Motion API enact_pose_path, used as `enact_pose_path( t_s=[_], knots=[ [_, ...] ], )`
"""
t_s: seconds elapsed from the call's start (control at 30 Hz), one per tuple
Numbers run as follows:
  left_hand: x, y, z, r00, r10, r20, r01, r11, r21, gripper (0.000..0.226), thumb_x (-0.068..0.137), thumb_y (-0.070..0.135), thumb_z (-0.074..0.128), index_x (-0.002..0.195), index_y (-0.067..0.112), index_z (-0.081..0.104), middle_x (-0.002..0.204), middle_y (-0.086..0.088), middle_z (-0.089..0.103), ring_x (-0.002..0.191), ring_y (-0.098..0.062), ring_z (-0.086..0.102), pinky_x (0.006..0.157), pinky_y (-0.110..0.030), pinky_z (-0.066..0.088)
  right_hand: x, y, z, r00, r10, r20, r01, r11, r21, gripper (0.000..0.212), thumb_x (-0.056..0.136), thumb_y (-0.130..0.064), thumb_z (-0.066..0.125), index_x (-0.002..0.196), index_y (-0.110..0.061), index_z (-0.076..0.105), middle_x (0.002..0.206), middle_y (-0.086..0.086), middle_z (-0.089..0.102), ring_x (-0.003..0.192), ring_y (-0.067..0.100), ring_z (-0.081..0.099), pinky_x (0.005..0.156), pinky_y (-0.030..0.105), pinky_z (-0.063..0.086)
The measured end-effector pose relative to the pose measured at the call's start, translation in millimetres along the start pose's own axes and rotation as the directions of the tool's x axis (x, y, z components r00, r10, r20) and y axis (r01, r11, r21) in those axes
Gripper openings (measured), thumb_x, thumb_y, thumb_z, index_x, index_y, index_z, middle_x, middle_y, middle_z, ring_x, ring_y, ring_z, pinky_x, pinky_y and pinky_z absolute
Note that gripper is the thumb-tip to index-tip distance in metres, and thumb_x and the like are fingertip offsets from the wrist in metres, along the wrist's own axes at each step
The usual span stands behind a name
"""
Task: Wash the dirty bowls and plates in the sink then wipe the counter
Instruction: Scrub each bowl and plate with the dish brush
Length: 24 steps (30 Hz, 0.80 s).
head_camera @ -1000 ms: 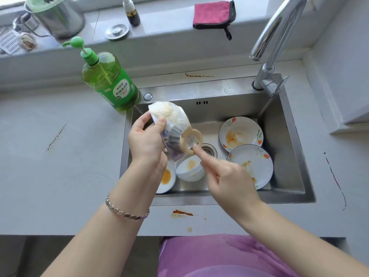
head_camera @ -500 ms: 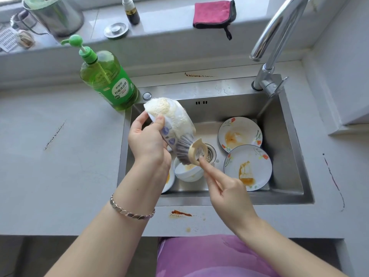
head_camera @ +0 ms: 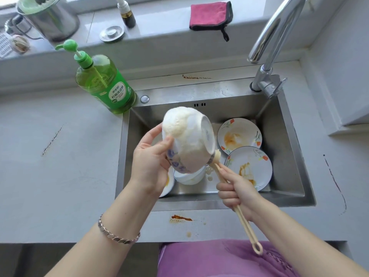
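My left hand grips a white bowl with blue flowers above the steel sink. The bowl is turned bottom up and foam covers its outside. My right hand holds the beige handle of a dish brush, whose soapy head touches the bowl's lower right rim. Below the bowl a white bowl sits in the sink, with a stained dish partly hidden behind my left wrist. Two flowered plates with orange smears lie at the sink's right.
A green pump bottle of dish soap stands at the sink's back left corner. The tap arches over the back right. A pink cloth, a small bottle and a metal pot sit on the ledge. Brown stains mark the counter.
The bowl has tilted further, its foamy bottom facing me. My right hand shifted down the brush handle, which now points toward me, and the brush head moved to the bowl's lower right rim.
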State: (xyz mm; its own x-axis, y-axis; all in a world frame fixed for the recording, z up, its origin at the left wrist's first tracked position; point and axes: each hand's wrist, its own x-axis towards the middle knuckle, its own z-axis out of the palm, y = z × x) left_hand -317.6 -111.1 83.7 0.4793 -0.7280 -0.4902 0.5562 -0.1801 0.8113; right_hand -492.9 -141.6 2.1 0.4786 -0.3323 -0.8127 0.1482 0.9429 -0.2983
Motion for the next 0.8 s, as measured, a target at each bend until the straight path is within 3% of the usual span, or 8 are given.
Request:
enact_pose_path(
  t_s=[0.13, 0.23, 0.43, 0.57, 0.63, 0.8],
  knots=[
    [8, -3, -25, 0.983, -0.060, 0.174, 0.009, 0.961, 0.277, 0.033, 0.067, 0.003, 0.063, 0.098, 0.012, 0.067, 0.081, -0.004, 0.074, 0.072, -0.016, 0.070, 0.057, -0.023, 0.055, 1, -26, -14, 0.999, -0.001, -0.033, -0.004, 0.988, -0.152, 0.033, 0.098, -0.022, 0.040, 0.126, -0.035, 0.050, 0.046, -0.009, 0.020, 0.031, 0.001, 0.018, 0.027, 0.010, 0.011],
    [15, -5, -33, 0.964, -0.106, 0.245, -0.023, 0.880, 0.474, 0.032, 0.068, 0.004, 0.065, 0.100, 0.011, 0.068, 0.085, -0.003, 0.075, 0.078, -0.012, 0.069, 0.063, -0.019, 0.053, -1, -45, -12, 0.995, -0.098, -0.031, 0.081, 0.932, -0.353, 0.031, 0.099, -0.022, 0.039, 0.124, -0.038, 0.049, 0.048, -0.008, 0.020, 0.033, 0.001, 0.017, 0.030, 0.009, 0.011],
    [45, -17, -38, 0.949, -0.106, 0.297, -0.160, 0.650, 0.743, 0.033, 0.086, -0.004, 0.060, 0.088, 0.029, 0.065, 0.078, 0.016, 0.072, 0.078, 0.001, 0.066, 0.075, -0.019, 0.052, 5, -63, 0, 0.961, -0.268, 0.062, 0.234, 0.678, -0.697, 0.030, 0.098, -0.021, 0.044, 0.109, -0.046, 0.056, 0.049, -0.005, 0.023, 0.036, 0.004, 0.019, 0.035, 0.011, 0.014],
    [87, -38, -50, 0.956, -0.120, 0.266, -0.177, 0.488, 0.855, 0.033, 0.087, 0.005, 0.060, 0.087, 0.038, 0.060, 0.090, 0.010, 0.071, 0.091, -0.011, 0.066, 0.085, -0.033, 0.051, 27, -71, -25, 0.935, -0.333, -0.125, 0.155, 0.698, -0.699, 0.031, 0.099, -0.020, 0.043, 0.119, -0.041, 0.052, 0.049, -0.004, 0.022, 0.033, 0.004, 0.018, 0.035, 0.011, 0.014],
    [113, -50, -50, 0.962, -0.127, 0.243, -0.163, 0.447, 0.880, 0.030, 0.087, 0.009, 0.060, 0.086, 0.039, 0.057, 0.093, 0.008, 0.069, 0.094, -0.014, 0.065, 0.084, -0.034, 0.051, 37, -78, -40, 0.913, -0.345, -0.218, 0.107, 0.717, -0.689, 0.031, 0.098, -0.021, 0.043, 0.118, -0.043, 0.051, 0.049, -0.004, 0.022, 0.034, 0.004, 0.018, 0.035, 0.012, 0.015],
    [185, -89, -35, 0.949, -0.182, 0.257, -0.183, 0.345, 0.921, 0.022, 0.087, 0.012, 0.059, 0.084, 0.033, 0.056, 0.085, 0.004, 0.067, 0.082, -0.019, 0.062, 0.079, -0.034, 0.049, 63, -86, -59, 0.882, -0.370, -0.292, 0.112, 0.766, -0.633, 0.029, 0.098, -0.021, 0.045, 0.104, -0.048, 0.054, 0.045, -0.007, 0.023, 0.032, 0.003, 0.019, 0.034, 0.012, 0.016]
  ],
)
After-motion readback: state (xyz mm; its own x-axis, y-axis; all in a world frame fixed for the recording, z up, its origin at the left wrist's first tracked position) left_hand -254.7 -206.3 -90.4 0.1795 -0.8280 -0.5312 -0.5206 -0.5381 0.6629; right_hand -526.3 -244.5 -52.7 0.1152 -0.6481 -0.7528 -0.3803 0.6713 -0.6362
